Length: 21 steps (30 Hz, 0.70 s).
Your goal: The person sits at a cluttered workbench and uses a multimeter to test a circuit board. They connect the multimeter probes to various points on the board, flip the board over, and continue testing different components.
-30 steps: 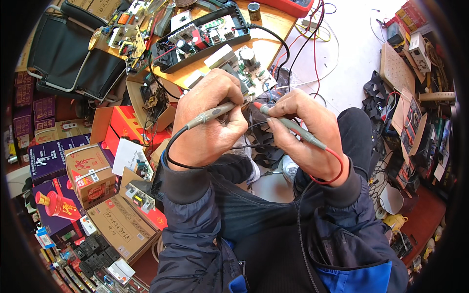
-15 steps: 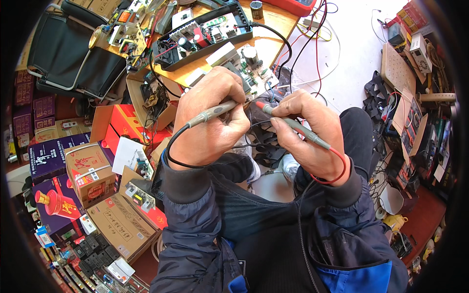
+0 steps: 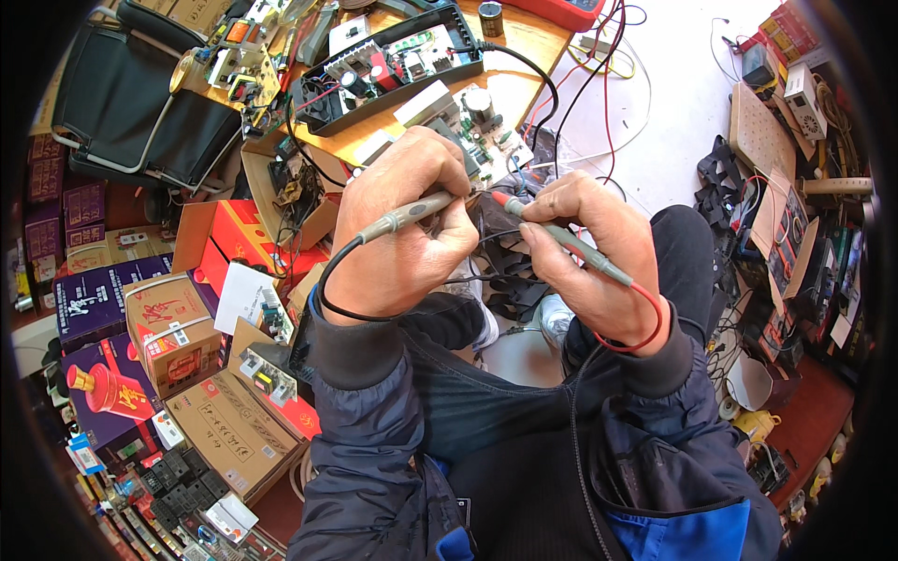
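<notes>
My left hand (image 3: 404,224) is closed around a grey test probe (image 3: 398,218) whose black lead loops down past the wrist. In my right hand (image 3: 599,248) is a second grey test probe (image 3: 585,251), with a reddish tip end and a red lead curving under the palm. The two probes angle toward each other, a gap between my hands. Just beyond my fingers, a circuit board (image 3: 482,131) with a large capacitor lies at the table's near edge. Fingers of my left hand hide the black probe's tip.
On the wooden table (image 3: 533,37), an opened black case (image 3: 388,70) holds another board, beside a loose capacitor (image 3: 491,19) and a red meter (image 3: 561,9). A black folding chair (image 3: 131,103) stands left. Cardboard boxes (image 3: 173,327) crowd the left floor; parts and cables pile up right.
</notes>
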Tool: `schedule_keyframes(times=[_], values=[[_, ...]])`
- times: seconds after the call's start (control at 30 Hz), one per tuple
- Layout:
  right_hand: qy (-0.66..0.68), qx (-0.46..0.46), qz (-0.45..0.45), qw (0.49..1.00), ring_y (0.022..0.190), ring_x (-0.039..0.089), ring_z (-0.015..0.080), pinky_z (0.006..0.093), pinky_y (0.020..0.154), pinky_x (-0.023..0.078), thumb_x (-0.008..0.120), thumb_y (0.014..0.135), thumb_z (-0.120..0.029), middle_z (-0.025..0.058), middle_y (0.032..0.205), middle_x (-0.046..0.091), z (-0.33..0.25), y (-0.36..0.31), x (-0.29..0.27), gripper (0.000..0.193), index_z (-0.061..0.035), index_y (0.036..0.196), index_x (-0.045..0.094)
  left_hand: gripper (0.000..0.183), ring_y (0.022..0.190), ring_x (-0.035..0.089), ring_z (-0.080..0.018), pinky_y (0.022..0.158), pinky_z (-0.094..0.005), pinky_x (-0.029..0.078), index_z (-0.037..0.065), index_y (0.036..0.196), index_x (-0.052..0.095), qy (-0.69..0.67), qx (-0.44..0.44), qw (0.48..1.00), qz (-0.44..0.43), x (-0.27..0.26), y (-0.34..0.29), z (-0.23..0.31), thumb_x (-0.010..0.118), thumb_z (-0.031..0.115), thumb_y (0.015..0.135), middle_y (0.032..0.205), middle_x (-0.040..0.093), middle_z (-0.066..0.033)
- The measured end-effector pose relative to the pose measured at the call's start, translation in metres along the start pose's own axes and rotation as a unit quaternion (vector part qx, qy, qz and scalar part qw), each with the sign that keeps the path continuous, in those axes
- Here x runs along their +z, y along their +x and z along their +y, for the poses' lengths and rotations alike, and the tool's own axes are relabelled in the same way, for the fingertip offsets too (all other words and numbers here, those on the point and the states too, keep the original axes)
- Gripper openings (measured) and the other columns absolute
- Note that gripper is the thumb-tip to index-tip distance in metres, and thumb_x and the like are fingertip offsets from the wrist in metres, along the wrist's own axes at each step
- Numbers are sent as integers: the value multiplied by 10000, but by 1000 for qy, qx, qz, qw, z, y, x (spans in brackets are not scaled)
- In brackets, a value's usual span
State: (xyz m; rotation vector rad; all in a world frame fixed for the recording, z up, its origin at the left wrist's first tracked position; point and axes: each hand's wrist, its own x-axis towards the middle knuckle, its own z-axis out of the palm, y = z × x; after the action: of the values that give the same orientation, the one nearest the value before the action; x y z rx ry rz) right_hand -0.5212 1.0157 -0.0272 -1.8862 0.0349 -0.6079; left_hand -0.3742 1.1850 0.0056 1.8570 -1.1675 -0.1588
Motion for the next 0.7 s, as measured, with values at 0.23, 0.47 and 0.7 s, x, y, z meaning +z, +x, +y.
schedule_keyframes(times=[0.23, 0.47, 0.7], values=[[27, 43, 0, 999, 822, 744, 243, 333, 729, 576, 763, 905, 15, 133, 940, 730, -1, -1, -1, 149, 4, 1029, 681, 198, 797, 630, -173, 706, -292, 526, 16, 877, 603, 3, -1, 1000, -1, 1, 1, -1, 655, -137, 763, 958, 649, -98], [41, 80, 11, 996, 816, 746, 225, 325, 722, 574, 763, 913, 0, 130, 940, 737, -2, -4, -3, 140, -2, 1027, 682, 198, 816, 634, -165, 719, -285, 533, 9, 883, 608, -2, -15, 1000, -5, 1, -1, -1, 651, -142, 764, 966, 650, -99], [41, 53, 8, 998, 815, 737, 206, 319, 727, 571, 759, 916, -1, 126, 936, 733, 2, -3, 1, 128, -2, 1022, 686, 197, 817, 632, -158, 719, -281, 531, 10, 885, 608, -1, -13, 1000, -5, 0, -1, 0, 649, -143, 768, 970, 648, -96]])
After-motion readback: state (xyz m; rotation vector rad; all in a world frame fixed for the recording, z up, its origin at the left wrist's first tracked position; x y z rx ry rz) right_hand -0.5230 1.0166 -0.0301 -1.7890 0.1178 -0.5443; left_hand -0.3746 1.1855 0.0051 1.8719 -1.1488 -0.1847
